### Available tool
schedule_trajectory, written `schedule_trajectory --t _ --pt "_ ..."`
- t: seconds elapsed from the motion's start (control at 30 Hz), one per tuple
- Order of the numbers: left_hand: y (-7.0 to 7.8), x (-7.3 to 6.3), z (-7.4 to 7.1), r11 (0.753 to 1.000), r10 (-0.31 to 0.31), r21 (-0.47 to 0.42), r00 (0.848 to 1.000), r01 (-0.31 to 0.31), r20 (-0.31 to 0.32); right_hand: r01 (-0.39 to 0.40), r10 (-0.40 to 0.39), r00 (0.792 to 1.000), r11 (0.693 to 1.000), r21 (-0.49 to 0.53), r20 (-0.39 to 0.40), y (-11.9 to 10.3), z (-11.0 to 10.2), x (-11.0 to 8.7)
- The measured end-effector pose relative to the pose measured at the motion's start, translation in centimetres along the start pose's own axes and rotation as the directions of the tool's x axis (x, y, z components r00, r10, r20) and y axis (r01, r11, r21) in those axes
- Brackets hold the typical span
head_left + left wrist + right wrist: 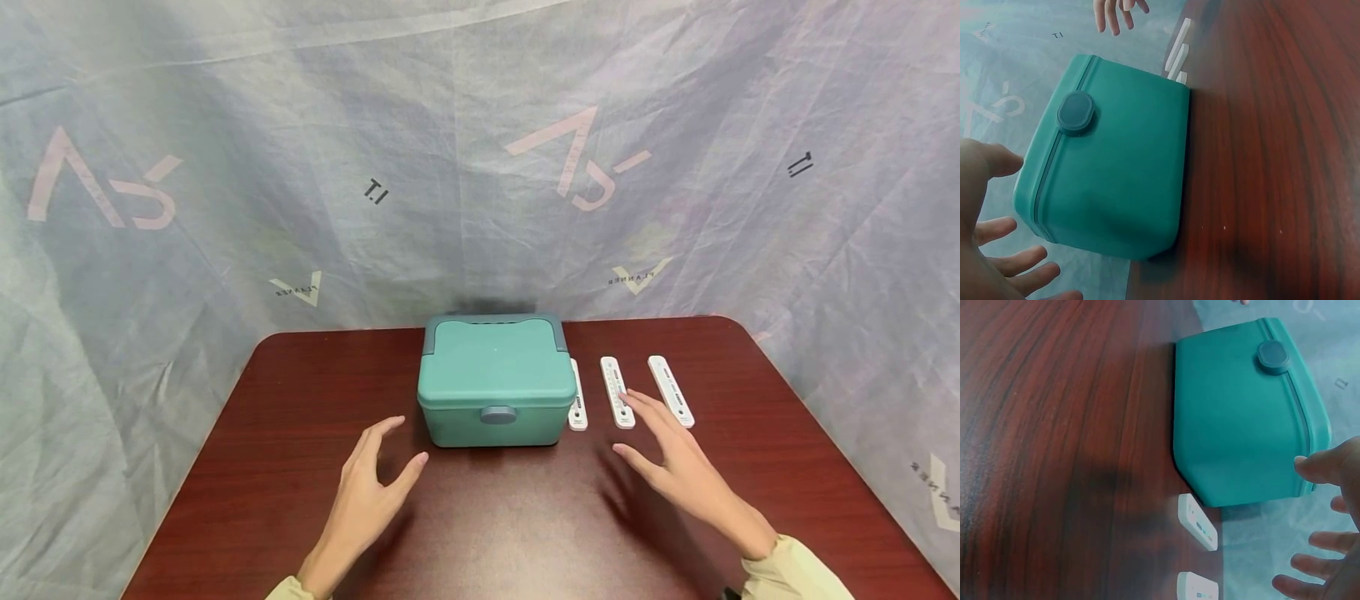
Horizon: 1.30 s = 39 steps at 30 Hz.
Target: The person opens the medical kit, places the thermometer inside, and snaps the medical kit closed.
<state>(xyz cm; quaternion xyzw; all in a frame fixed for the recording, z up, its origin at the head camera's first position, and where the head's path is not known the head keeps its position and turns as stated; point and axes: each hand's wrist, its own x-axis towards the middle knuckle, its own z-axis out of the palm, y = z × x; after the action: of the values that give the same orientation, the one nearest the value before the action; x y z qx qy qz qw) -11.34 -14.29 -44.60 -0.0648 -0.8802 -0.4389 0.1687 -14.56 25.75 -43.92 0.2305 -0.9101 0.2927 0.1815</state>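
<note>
A teal lidded box [495, 362] with a grey-blue front latch [498, 415] stands closed near the back of the table. To its front left my left hand [367, 492] hovers with fingers spread, apart from the box and holding nothing. On the other side my right hand [686, 475] hangs over the table, fingers spread and empty. Beyond its fingertips lie white thermometer-like strips: one [577, 396] partly hidden by the box, a middle one [617, 392] partly behind the fingers, and one [671, 392] at the right. The right wrist view shows two strips [1197, 522] beside the box.
The dark red wooden table [480, 533] has rounded back corners. A grey printed cloth [450, 167] hangs right behind the table and along both sides.
</note>
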Motion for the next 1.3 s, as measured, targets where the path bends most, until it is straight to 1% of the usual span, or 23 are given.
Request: schedule_trajectory --t 0.13,0.33,0.57,0.77,0.97,1.3 --pt "0.3 0.1 0.3 0.999 0.010 -0.031 1.000 -0.009 0.006 0.010 -0.010 1.000 1.000 -0.005 0.004 -0.2 0.0 0.3" --pt "0.6 0.2 0.7 0.997 0.008 -0.078 1.000 -0.007 0.010 0.016 -0.016 1.000 1.000 -0.007 0.007 -0.6 -0.1 0.8" --pt "0.8 0.3 1.1 0.994 -0.002 -0.105 1.000 0.004 0.019 -0.003 0.003 1.000 1.000 -0.019 0.026 -1.0 -0.3 1.2" --pt "1.2 0.6 1.5 0.989 -0.010 -0.146 0.999 0.017 0.042 0.019 -0.018 0.999 1.000 -0.022 0.038 -1.5 -0.3 2.0" --pt "1.4 0.7 1.9 0.983 0.010 -0.184 0.998 0.003 0.069 0.028 -0.027 0.998 1.000 -0.014 0.062 -2.1 -0.3 2.8" --pt "1.9 1.1 2.5 0.968 0.034 -0.252 0.995 -0.009 0.096 0.037 -0.037 0.996 0.999 0.002 0.076 -2.9 -0.3 4.0"
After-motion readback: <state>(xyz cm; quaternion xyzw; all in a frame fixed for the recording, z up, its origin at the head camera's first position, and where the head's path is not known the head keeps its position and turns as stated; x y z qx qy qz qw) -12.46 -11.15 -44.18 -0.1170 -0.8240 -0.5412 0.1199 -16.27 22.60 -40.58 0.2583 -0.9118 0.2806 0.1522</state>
